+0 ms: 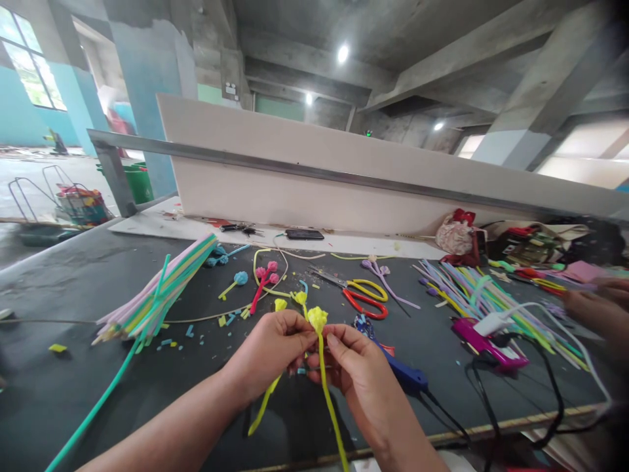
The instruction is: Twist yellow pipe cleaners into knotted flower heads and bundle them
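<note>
In front of me, both hands meet at a yellow pipe-cleaner flower (318,319) with a bunched, ball-like head. My left hand (275,344) pinches just under the head from the left. From the other side, the fingers of my right hand (356,364) close around the top of its stem (328,400), which hangs down toward the table edge. Smaller yellow buds (280,305) show above my left hand, and another yellow stem (265,403) dangles below it. A blue glue gun (403,370) lies beside my right hand, partly hidden by it.
Scissors (366,298) with red and yellow handles lie beyond my hands, near pink (264,282) and blue (240,278) pipe-cleaner pieces. Pipe-cleaner bundles lie left (162,295) and right (491,301). A magenta power strip (491,344) trails cables. Another person's hand (594,305) is at far right.
</note>
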The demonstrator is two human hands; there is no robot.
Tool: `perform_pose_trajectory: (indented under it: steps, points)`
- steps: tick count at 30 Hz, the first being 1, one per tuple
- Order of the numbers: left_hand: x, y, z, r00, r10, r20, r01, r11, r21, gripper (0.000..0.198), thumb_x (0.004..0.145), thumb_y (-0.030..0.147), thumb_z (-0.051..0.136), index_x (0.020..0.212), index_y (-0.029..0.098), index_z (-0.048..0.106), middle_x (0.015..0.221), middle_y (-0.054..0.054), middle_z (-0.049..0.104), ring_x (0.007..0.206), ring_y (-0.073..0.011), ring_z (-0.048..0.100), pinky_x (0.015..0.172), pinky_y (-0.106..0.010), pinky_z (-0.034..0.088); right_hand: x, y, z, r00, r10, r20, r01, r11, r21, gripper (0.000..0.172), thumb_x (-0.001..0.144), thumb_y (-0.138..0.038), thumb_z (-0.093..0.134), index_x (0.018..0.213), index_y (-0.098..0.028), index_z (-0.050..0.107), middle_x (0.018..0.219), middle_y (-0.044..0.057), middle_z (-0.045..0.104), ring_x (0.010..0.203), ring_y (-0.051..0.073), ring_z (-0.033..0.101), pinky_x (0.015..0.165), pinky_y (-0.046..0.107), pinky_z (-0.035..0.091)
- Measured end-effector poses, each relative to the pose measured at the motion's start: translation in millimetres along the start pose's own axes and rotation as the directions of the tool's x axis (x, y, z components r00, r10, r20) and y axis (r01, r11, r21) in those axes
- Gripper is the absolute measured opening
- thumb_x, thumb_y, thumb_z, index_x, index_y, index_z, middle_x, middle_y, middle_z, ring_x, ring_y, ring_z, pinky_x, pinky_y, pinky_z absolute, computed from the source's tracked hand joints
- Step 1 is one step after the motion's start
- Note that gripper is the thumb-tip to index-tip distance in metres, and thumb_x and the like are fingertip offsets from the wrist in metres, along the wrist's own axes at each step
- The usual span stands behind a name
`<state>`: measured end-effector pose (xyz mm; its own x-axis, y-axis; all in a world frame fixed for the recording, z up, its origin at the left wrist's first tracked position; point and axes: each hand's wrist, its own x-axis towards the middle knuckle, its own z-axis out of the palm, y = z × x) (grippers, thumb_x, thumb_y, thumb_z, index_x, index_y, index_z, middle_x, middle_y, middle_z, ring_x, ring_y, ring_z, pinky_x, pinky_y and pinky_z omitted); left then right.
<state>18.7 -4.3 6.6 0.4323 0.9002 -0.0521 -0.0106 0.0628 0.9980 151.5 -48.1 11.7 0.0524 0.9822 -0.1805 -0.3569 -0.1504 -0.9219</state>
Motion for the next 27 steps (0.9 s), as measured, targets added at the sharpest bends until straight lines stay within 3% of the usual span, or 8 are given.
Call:
perform_pose_trajectory:
  steps: [4,7,16,27]
  points:
    - [-1,2,-1.7,0.999,-0.028,0.016,0.027,0.997,0.078,0.015,0.075,0.029,0.055,0.069,0.015,0.057,0.046,0.006,0.045,0.037,-0.0049,0.035,0.036,-0.016,0.027,4,-3,-7,0.997,-0.066,-0.051,0.057,0.987,-0.152,0.025,0.062,-0.032,0.076,0.075,-0.014,0.065,0.066,0.002,0.065,0.061,0.015,0.06,0.056,0.026,0.052]
    - [-1,1,-2.8,0.999,-0.017,0.03,0.013,0.995,0.101,0.016,0.075,0.029,0.055,0.068,0.015,0.057,0.049,0.006,0.044,0.039,-0.004,0.033,0.037,-0.015,0.024,5,-6,-11,0.992,-0.106,-0.064,0.087,0.965,-0.246,0.027,0.058,-0.032,0.079,0.073,-0.014,0.066,0.062,0.0,0.062,0.058,0.013,0.055,0.049,0.024,0.051]
    - [-10,7,-4.1,0.989,0.02,0.145,-0.048,0.98,0.193,0.021,0.078,0.033,0.054,0.071,0.015,0.061,0.058,0.005,0.049,0.045,-0.0054,0.036,0.042,-0.017,0.026,7,-15,-20,0.983,-0.086,0.161,0.13,0.949,-0.289,0.028,0.063,-0.031,0.077,0.083,-0.015,0.065,0.065,-0.002,0.057,0.056,0.012,0.054,0.045,0.024,0.051]
    - [-12,8,-5.3,0.983,0.034,0.18,-0.067,0.981,0.181,0.023,0.078,0.033,0.055,0.064,0.015,0.058,0.053,0.007,0.042,0.045,-0.0051,0.032,0.044,-0.018,0.024,5,-11,-23,0.967,-0.094,0.237,0.16,0.948,-0.277,0.02,0.069,-0.03,0.074,0.079,-0.014,0.066,0.068,-0.001,0.057,0.057,0.011,0.052,0.049,0.024,0.051]
